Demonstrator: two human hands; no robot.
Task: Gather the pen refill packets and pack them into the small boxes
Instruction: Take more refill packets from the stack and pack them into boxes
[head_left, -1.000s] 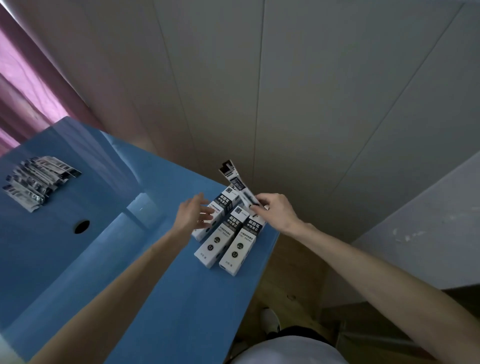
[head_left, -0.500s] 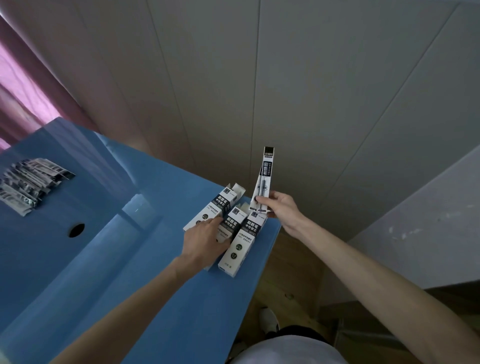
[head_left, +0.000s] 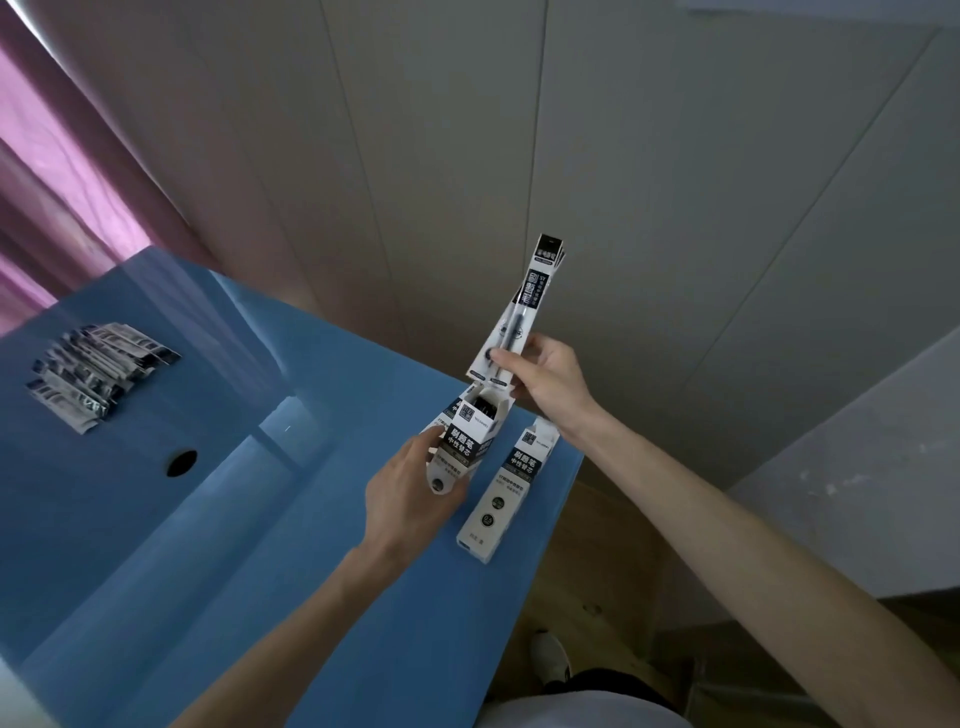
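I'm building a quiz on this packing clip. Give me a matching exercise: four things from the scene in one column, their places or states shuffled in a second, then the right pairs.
Things:
1. refill packets
2. open box
3. closed box
4. packet pile

Places or states:
A. lying alone near the blue table edge
B. lifted off the table in the left hand, mouth up
C. far side of the table, untouched
D. pinched in the right hand, above the open mouth

Pairs: 1-D, 2-B, 3-A, 4-C
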